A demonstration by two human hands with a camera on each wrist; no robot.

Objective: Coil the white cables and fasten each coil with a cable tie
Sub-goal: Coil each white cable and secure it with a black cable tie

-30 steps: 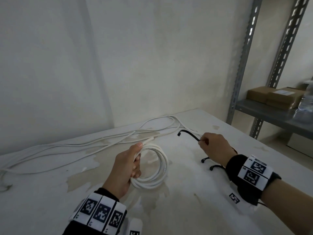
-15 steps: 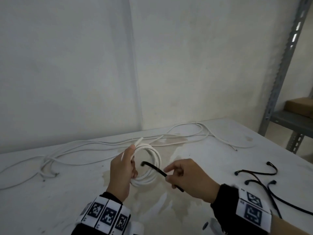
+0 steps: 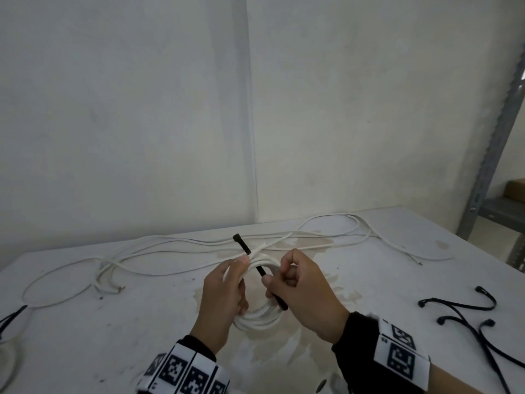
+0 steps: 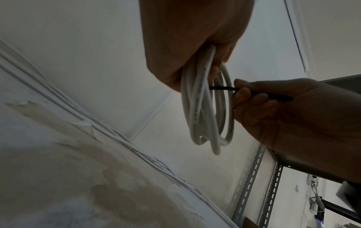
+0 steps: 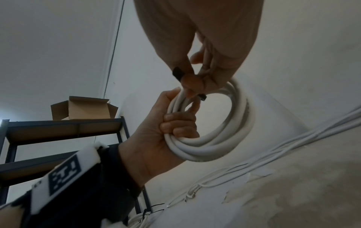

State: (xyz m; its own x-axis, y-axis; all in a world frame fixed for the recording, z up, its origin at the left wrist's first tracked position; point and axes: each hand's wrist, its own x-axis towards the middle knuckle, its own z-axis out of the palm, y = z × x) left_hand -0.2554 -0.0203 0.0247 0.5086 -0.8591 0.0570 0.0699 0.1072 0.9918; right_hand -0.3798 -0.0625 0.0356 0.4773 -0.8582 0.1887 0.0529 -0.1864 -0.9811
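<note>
My left hand [image 3: 227,291] grips a coil of white cable [image 3: 260,319] above the table, fingers curled round its strands [image 5: 175,126]. My right hand [image 3: 295,285] pinches a black cable tie [image 3: 260,271] and holds it through the middle of the coil; the tie's head [image 3: 237,238] sticks out beyond the coil's far side. In the left wrist view the tie [image 4: 222,88] crosses between the hanging loops of the coil [image 4: 207,108]. Several loose white cables [image 3: 170,245] lie spread along the back of the white table [image 3: 85,336].
More black cable ties [image 3: 466,311] lie on the table to the right. Another black tie [image 3: 11,315] shows at the left edge. A grey metal shelf post [image 3: 494,137] stands at the far right, and a wall rises close behind the table.
My right hand has carried the black tie from the right over to the coil and pushed it through the loop; its head now pokes out behind. The left hand keeps its grip.
</note>
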